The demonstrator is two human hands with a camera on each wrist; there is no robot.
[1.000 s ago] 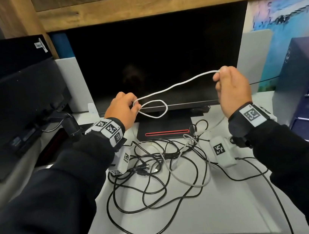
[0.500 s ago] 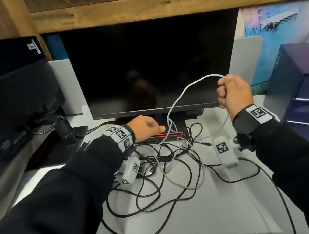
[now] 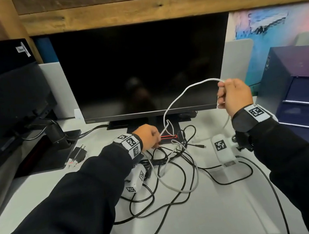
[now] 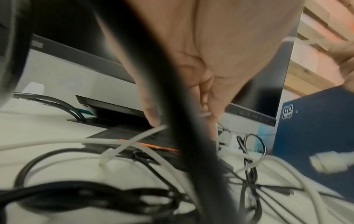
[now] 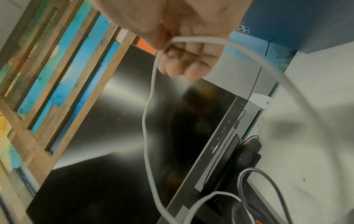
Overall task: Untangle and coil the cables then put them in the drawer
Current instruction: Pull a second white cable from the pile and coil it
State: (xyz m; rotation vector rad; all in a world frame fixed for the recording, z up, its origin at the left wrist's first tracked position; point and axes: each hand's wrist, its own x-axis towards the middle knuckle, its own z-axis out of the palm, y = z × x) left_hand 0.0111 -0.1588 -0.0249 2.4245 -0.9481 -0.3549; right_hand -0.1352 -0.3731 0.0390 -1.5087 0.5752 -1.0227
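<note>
My right hand clenches the white cable up high; my left hand pinches it low (just above the black cable tangle) on the desk.

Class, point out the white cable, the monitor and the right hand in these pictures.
white cable (image 3: 175,100), head view, on its raised arc.
monitor (image 3: 143,69), head view, middle of the dark screen.
right hand (image 3: 234,95), head view, back of the hand.

Glossy black monitor, matt white desk, rough wooden beam
</note>
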